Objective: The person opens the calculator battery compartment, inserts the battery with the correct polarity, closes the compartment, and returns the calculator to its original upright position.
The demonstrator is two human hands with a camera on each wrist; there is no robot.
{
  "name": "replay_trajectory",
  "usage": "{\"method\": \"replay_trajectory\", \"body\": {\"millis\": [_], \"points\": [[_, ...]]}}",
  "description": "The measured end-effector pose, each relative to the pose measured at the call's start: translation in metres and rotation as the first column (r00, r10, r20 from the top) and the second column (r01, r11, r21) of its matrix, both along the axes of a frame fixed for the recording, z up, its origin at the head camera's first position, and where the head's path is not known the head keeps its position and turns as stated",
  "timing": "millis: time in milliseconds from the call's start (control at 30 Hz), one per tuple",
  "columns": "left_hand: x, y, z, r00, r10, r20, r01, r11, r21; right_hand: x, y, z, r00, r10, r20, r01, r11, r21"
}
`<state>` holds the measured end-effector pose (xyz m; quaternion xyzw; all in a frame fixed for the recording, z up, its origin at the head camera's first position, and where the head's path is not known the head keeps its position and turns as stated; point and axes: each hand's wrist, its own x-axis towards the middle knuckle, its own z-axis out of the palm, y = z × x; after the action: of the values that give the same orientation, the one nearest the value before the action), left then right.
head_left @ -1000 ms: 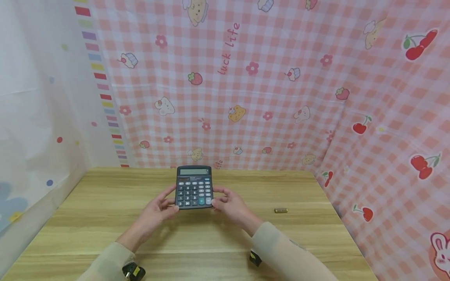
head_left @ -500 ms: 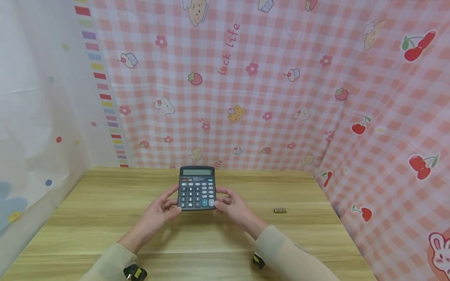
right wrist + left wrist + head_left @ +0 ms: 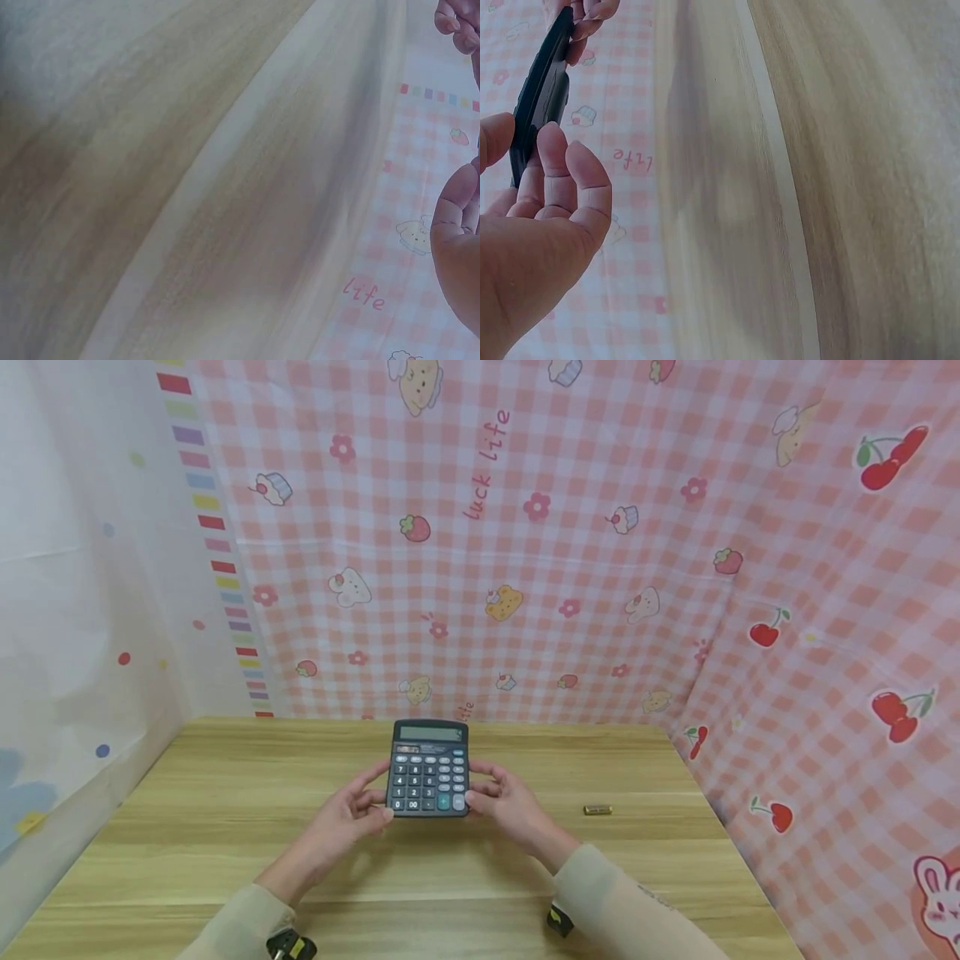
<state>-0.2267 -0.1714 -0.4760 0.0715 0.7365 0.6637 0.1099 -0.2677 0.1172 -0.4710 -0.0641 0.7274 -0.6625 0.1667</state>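
A dark calculator point(image 3: 427, 768) is held up above the wooden table, its keys and display facing the head camera. My left hand point(image 3: 341, 827) pinches its left edge, the thumb at the lower left corner and the fingers behind. On the other side my right hand point(image 3: 510, 806) grips the right edge, thumb at the lower right corner. From the left wrist view the calculator point(image 3: 544, 82) appears edge-on between thumb and fingers, clear of the tabletop. In the right wrist view only part of my right hand point(image 3: 459, 232) shows at the right border.
A small battery point(image 3: 597, 810) lies on the wooden table point(image 3: 450, 893), right of my right hand. Behind the table hangs a pink checked cloth point(image 3: 450, 568), with another cloth side point(image 3: 832, 693) along the right. A white cloth point(image 3: 82, 568) covers the left side.
Both hands have carried the calculator a little to the right and slightly lower in the head view, keeping the same hold. The battery stays where it was.
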Motion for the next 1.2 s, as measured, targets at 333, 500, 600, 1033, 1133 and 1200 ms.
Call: {"method": "replay_trajectory", "body": {"millis": [333,500,600,1033,1133,1200], "points": [[0.005,0.005,0.001,1.0,-0.007,0.022,0.007,1.0,0.023,0.0,0.006,0.002,1.0,-0.01,-0.017,0.01,1.0,0.01],[0.007,0.007,0.0,1.0,-0.023,0.018,0.023,0.999,0.03,0.0,0.009,0.004,0.999,-0.015,-0.03,0.015,1.0,-0.002],[0.008,0.009,0.0,1.0,-0.026,0.012,0.026,0.999,0.031,0.0,0.011,0.005,0.999,-0.014,-0.029,0.014,1.0,-0.005],[0.013,0.017,-0.001,0.999,-0.048,-0.005,0.048,0.997,0.053,-0.001,0.019,0.003,1.0,-0.015,-0.006,0.015,1.0,-0.006],[0.013,0.017,-0.001,0.999,-0.048,-0.006,0.049,0.997,0.056,-0.002,0.02,0.003,1.0,-0.022,-0.006,0.022,1.0,-0.014],[0.013,0.018,-0.001,0.999,-0.047,-0.007,0.047,0.997,0.056,-0.001,0.02,0.003,1.0,-0.025,-0.009,0.025,0.999,-0.02]]}}
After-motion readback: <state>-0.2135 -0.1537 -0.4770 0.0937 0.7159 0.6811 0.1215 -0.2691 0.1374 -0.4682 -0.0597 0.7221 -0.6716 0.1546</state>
